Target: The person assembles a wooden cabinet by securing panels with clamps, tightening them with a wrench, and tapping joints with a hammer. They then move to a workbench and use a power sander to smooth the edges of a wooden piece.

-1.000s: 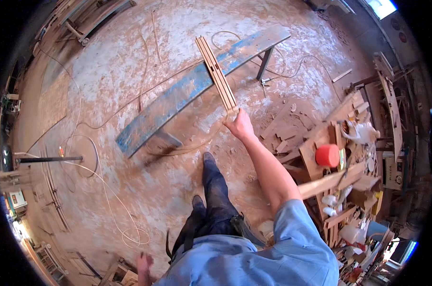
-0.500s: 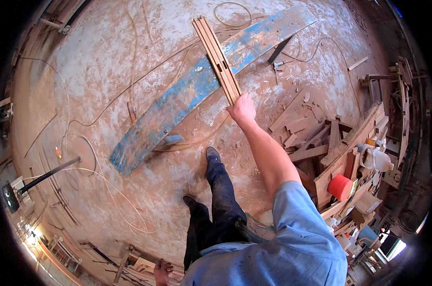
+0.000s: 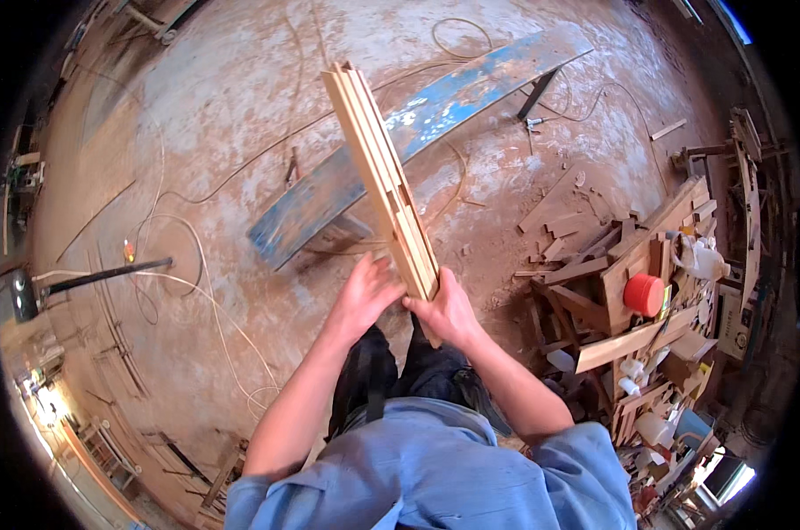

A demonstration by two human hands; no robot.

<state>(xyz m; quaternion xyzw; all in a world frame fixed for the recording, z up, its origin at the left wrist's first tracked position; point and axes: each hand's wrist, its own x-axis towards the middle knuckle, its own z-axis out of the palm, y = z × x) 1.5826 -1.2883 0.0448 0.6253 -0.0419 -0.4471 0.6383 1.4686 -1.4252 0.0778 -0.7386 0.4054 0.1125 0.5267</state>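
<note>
A bundle of long wooden strips (image 3: 378,155), with grooves and a dark slot partway along, tilts up and away in front of my body. My right hand (image 3: 444,309) grips its near end, thumb across the strips. Beside the bundle's left edge is my left hand (image 3: 365,291), fingers spread and close to the wood; whether the fingertips touch it I cannot tell. Past the bundle, a long blue bench (image 3: 312,203) with worn, scratched paint crosses the floor, partly hidden behind the strips.
To my right, wood offcuts (image 3: 585,256) lie heaped beside a cluttered bench with a red round container (image 3: 645,294) and a whitish jug (image 3: 702,258). Hoses and cables trail over the dusty floor. A black pole (image 3: 109,276) reaches in at the left.
The wooden bundle has come off the blue bench and nearer my body in my right hand. My left hand has risen from low at the near edge to beside the bundle.
</note>
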